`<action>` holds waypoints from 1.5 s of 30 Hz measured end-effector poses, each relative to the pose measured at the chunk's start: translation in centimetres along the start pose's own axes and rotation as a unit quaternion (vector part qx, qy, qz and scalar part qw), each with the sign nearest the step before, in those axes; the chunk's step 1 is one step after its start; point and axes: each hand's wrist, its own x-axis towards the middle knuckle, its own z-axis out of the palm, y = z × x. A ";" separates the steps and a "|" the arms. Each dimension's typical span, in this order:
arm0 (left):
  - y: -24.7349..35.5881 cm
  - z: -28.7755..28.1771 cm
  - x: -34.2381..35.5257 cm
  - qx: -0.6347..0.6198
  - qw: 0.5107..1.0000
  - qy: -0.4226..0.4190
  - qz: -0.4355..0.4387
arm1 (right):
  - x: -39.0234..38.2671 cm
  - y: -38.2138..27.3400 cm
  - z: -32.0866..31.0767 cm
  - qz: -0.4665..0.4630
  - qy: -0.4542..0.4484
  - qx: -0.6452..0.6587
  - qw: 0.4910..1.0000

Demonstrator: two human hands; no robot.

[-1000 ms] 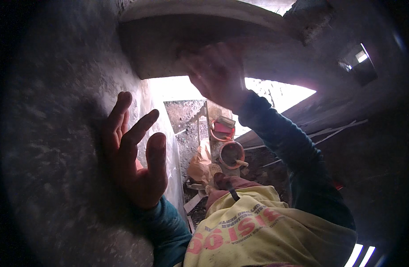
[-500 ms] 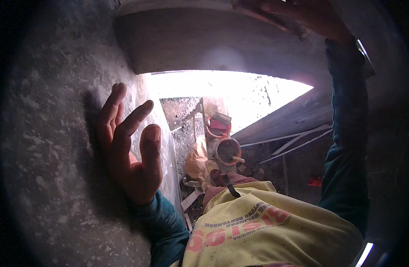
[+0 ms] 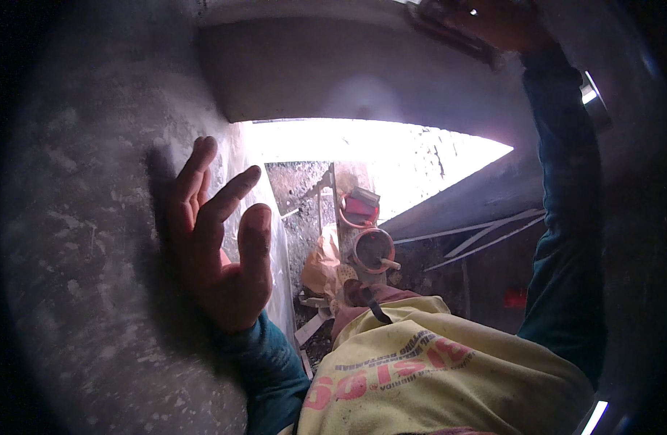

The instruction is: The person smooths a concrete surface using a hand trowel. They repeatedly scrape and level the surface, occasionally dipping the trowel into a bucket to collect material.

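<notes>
My left hand (image 3: 228, 246) has its fingers spread and rests against the mottled grey wall (image 3: 79, 246) on the left. It holds nothing. High on the right, my right hand (image 3: 496, 25) is closed round a dark, flat plastering float (image 3: 453, 32), partly cut off by the upper edge. The float lies against the grey plastered surface (image 3: 362, 72) above the bright opening. Its handle is hidden under my fingers.
Far below stand a bucket with grey contents and a stick-like handle (image 3: 375, 250), and a reddish bucket (image 3: 359, 206) with a block-like thing on top. They stand on a narrow plank (image 3: 348, 174). Beside it lies a crumpled tan sack (image 3: 321, 264). Thin pale strips (image 3: 486, 235) run at the right.
My right hand and the float have shifted a little along the upper surface, and the float's long edge shows more plainly. My left hand stays at the wall, slightly farther right in view.
</notes>
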 end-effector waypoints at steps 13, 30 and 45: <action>0.2 -0.1 0.0 -0.008 1.000 -0.007 -0.010 | 3.0 -3.7 1.7 -0.311 0.085 -0.108 0.941; 0.5 -0.4 0.2 -0.040 0.999 -0.012 -0.023 | 7.8 -12.0 1.2 -0.423 0.190 -0.200 0.863; 0.9 -0.5 0.8 -0.044 0.999 -0.015 -0.025 | 6.6 -6.7 1.6 -0.385 0.169 -0.242 0.874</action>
